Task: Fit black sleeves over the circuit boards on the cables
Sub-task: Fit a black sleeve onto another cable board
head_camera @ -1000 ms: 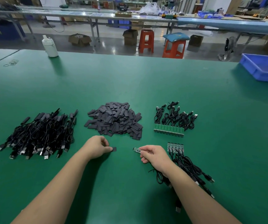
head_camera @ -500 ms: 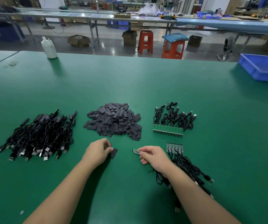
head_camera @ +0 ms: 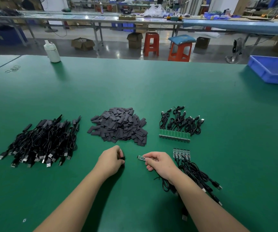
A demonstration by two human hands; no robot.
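Just in front of the loose heap of flat black sleeves (head_camera: 119,126) on the green desk (head_camera: 151,84), my left hand (head_camera: 110,160) pinches one small black sleeve (head_camera: 123,158), while my right hand (head_camera: 160,162) pinches the small green circuit board (head_camera: 141,157) on its black cable (head_camera: 166,185). They sit apart; if the flattened mouth stays closed, I judge a board corner may snag.

Factory assembly floor: long green workbench (head_camera: 135,84), blue parts bin (head_camera: 272,71), plastic stools (head_camera: 151,44)
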